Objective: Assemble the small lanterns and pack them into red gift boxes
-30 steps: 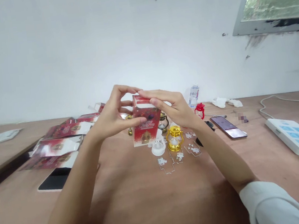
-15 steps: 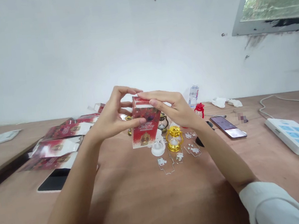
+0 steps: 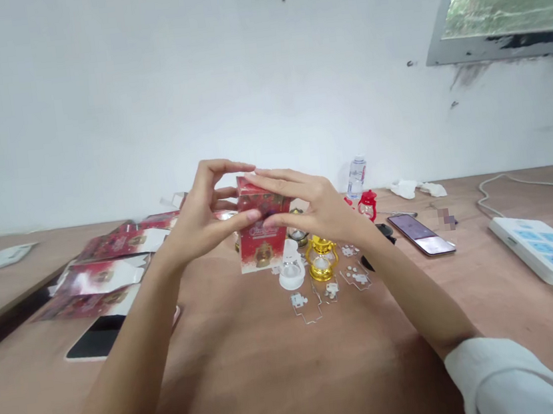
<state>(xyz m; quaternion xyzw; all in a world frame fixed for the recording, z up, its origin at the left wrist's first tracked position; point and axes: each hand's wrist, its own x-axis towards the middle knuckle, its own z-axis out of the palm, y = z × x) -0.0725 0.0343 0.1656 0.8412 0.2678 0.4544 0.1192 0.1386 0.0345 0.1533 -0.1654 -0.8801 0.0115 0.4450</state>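
Note:
Between my hands, above the table, I hold a red printed gift box [image 3: 263,245] upright, its front showing a lantern picture and pale lettering. My left hand [image 3: 209,208] grips its left side, thumb on the front face and fingers around the back and top. My right hand [image 3: 310,199] lies over the upper right part, fingers across the top edge and thumb against the front. Just behind and below stand a gold lantern [image 3: 321,258], a white lantern [image 3: 292,273] and a dark bronze lantern [image 3: 299,234], partly covered by my hand and the box.
Flattened red boxes [image 3: 108,273] lie at left beside a phone [image 3: 96,338]. Small white parts with wires [image 3: 299,300] lie in front of the lanterns. Rightward are a red lantern [image 3: 368,205], a bottle [image 3: 356,177], another phone [image 3: 421,234] and a power strip [image 3: 538,249].
The box has shifted slightly left. My right fingers have moved left over its top, and the right thumb has come down lower on the front face.

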